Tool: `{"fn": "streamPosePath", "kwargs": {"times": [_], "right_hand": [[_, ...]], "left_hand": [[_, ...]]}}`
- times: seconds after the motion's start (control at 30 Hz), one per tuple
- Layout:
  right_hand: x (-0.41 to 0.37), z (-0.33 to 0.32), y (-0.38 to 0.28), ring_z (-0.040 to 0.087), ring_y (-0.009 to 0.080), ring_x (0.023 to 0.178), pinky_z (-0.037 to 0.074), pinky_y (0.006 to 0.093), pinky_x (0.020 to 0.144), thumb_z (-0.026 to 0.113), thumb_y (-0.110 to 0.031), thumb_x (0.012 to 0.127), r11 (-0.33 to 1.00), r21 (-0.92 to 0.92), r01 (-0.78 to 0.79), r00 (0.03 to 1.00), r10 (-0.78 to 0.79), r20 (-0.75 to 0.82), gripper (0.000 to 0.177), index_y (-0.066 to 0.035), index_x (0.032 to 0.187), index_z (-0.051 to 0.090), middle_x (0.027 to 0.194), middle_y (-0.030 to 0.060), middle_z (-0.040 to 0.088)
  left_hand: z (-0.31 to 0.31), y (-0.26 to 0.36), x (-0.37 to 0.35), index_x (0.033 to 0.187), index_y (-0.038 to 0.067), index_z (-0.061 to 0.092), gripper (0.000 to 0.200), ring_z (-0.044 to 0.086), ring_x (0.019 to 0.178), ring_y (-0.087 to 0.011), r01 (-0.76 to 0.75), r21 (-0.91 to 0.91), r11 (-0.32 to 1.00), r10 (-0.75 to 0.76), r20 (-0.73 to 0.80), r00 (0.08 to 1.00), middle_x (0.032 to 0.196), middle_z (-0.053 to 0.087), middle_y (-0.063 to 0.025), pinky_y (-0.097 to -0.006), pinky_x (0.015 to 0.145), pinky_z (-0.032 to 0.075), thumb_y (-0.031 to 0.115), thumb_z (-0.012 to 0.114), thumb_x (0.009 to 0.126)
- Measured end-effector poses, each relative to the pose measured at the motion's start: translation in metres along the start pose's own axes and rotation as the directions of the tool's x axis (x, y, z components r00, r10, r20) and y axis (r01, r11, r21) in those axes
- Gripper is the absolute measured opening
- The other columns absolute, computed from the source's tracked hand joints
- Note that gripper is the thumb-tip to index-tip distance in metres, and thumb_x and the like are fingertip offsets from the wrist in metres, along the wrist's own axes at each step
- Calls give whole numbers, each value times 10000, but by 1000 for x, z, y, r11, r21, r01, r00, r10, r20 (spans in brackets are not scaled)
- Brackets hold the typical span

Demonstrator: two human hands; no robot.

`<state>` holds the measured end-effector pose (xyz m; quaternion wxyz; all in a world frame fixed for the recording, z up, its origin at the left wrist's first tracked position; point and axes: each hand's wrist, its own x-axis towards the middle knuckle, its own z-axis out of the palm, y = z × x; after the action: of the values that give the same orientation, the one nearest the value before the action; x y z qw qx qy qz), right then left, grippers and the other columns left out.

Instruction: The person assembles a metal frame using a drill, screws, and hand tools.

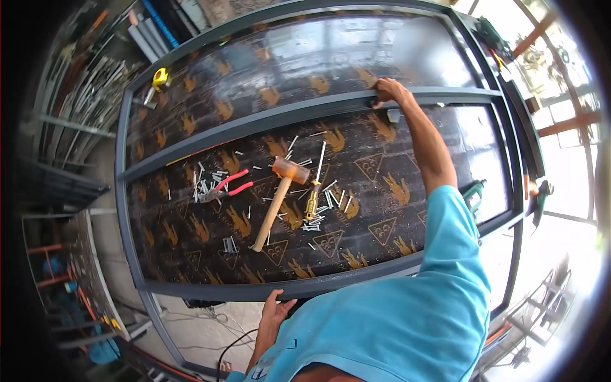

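A large grey metal frame [210, 293] lies on a dark printed board [356, 242]. My right hand [389, 93] is stretched out, its fingers curled over the frame's middle bar [305, 104]. Below the near bar, my left hand [275, 311] has its fingers apart; the fingertips are at the bar's lower edge. Between the two bars lie a wooden-handled mallet [272, 213], a yellow and black screwdriver [312, 202] and red-handled pliers [237, 184]. Loose screws or rivets [331, 198] are scattered around these tools.
A yellow tape measure [160, 77] sits at the far left corner. Green power tools [474, 194] are at the right side. Long metal profiles [83, 95] are stacked at the left, and a black cable [224, 350] hangs near my left arm.
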<state>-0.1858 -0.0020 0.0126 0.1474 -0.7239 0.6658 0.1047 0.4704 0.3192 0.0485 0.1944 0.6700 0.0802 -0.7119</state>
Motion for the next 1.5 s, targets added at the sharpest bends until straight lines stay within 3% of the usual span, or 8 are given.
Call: {"fn": "streamPosePath", "kwargs": {"times": [0.3, 0.5, 0.57, 0.7, 0.77, 1.07, 1.33, 1.5], "right_hand": [[-13, -16, -18, 638, 285, 964, 520, 390, 802, 794, -434, 641, 999, -33, -28, 998, 30, 63, 539, -95, 1046, 685, 1019, 85, 684], [-32, -33, -28, 635, 284, 973, 517, 405, 805, 794, -375, 652, 993, -114, -34, 989, 49, 137, 490, -102, 1045, 687, 1019, 94, 683], [-52, -31, -15, 647, 311, 922, 528, 410, 772, 728, -250, 674, 995, 37, -94, 995, 96, -40, 471, -116, 1119, 656, 956, 159, 677], [-86, -20, 43, 652, 295, 932, 533, 393, 789, 634, -147, 757, 959, 57, -278, 959, 274, 71, 272, -101, 1020, 685, 989, 126, 681], [-89, -2, 59, 661, 292, 896, 548, 383, 744, 540, -84, 777, 980, -41, -197, 978, 193, -83, 247, -98, 976, 685, 964, 124, 683], [-66, -5, 76, 652, 278, 921, 536, 395, 753, 561, -171, 802, 987, -106, -120, 992, 123, 22, 231, -122, 981, 697, 990, 102, 682], [-13, 39, 127, 669, 264, 858, 549, 390, 668, 691, -97, 614, 998, -29, -62, 995, 59, -86, 246, -140, 854, 721, 944, 64, 700], [-20, -2, 96, 675, 228, 852, 562, 372, 643, 778, 70, 394, 975, -219, -45, 956, 105, 273, 452, -69, 820, 717, 924, 94, 702]], "left_hand": [[4, 7, -17, 1099, -41, 416, 423, 592, 940, -348, -113, 91, 989, 123, -108, 987, 1021, 533, -194, -409, 694, 607, 121, 636, 776], [-12, 13, -6, 1102, -49, 415, 436, 592, 936, -339, -44, 109, 993, 53, -79, 996, 1045, 526, -196, -412, 725, 604, 136, 637, 775], [-9, 13, -3, 1106, -53, 414, 445, 590, 944, -337, -29, 111, 993, 39, -92, 995, 1045, 523, -197, -409, 737, 601, 142, 636, 774], [-1, 13, -8, 1131, -70, 394, 485, 581, 963, -332, -8, 112, 994, 18, -92, 996, 1055, 504, -207, -396, 767, 592, 152, 633, 772], [-12, 14, 1, 1128, -70, 398, 481, 581, 960, -331, 10, 116, 993, -1, -77, 997, 1051, 501, -207, -389, 773, 589, 156, 631, 773], [-3, 15, -9, 1126, -72, 389, 483, 607, 907, -331, 48, 142, 989, -29, -135, 990, 1019, 529, -222, -371, 759, 593, 171, 621, 778], [10, 17, -18, 1128, -73, 379, 494, 648, 770, -336, 125, 119, 985, -104, -168, 980, 968, 553, -235, -375, 732, 601, 171, 619, 772], [6, 17, -13, 1118, -77, 388, 483, 641, 822, -326, 53, 155, 986, -26, -170, 985, 975, 548, -224, -377, 738, 599, 164, 616, 767]]}}
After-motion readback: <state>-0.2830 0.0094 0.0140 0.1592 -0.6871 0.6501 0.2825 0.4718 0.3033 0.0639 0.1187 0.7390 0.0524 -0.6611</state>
